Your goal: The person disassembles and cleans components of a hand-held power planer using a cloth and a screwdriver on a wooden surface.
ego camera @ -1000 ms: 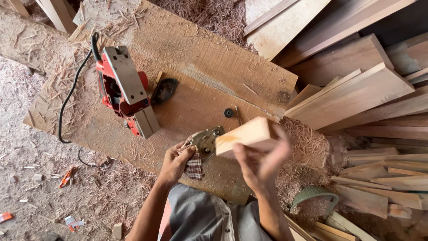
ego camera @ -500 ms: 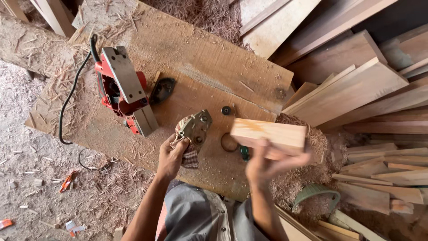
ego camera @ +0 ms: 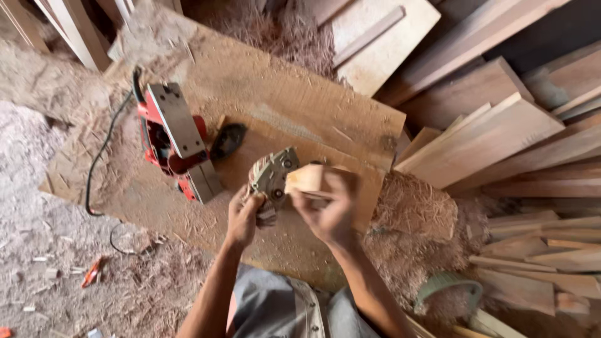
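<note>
The right hand (ego camera: 328, 213) had swung the wood block (ego camera: 307, 179) over to the small grey tool (ego camera: 272, 175) (gripped by the left hand (ego camera: 244, 216)); the 2 now touched.

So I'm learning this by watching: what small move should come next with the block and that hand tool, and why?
Probably press the wooden block squarely against the small grey power tool. The right hand holds the block end-on beside the tool gripped in the left hand, above the plywood board; whether they touch is unclear.
</note>
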